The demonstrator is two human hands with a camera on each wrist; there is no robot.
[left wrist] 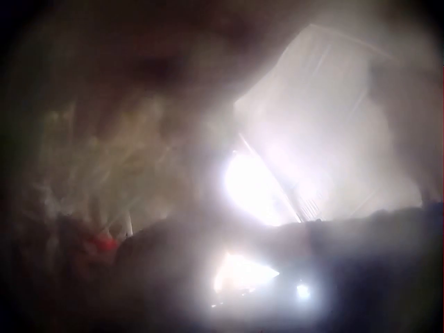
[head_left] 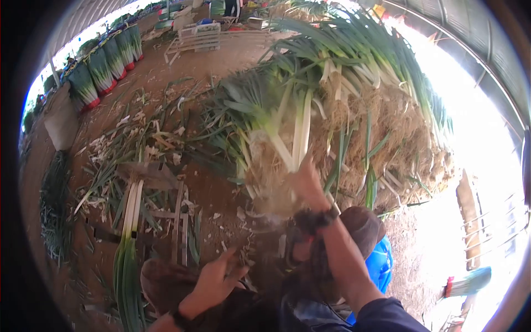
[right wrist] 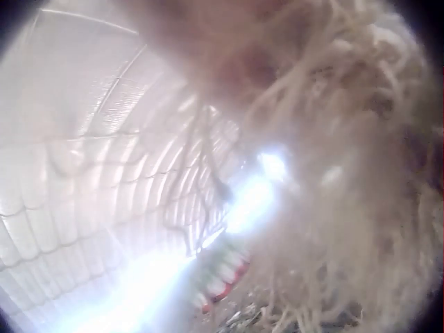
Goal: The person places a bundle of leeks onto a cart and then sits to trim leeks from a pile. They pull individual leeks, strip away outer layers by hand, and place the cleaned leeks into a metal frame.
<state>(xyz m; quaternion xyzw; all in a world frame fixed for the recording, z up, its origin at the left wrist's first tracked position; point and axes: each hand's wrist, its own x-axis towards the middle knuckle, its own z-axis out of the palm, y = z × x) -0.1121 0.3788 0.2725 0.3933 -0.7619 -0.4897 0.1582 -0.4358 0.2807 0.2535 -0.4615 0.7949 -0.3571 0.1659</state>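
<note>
- Bundled leeks [head_left: 103,71] are standing upper left; a rooty pile [head_left: 381,113] is crowding upper right.
- My right grip [head_left: 310,185] is clasping leek stems [head_left: 305,124] at centre.
- My left grip [head_left: 214,283] is hanging lower centre, fingers apart.

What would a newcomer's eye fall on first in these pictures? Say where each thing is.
First, the big heap of leeks, its tangled roots facing the person, at the upper middle and right of the head view; the right hand is at its near edge. Next, the leek bundles with red bases, standing in a row at upper left.
</note>
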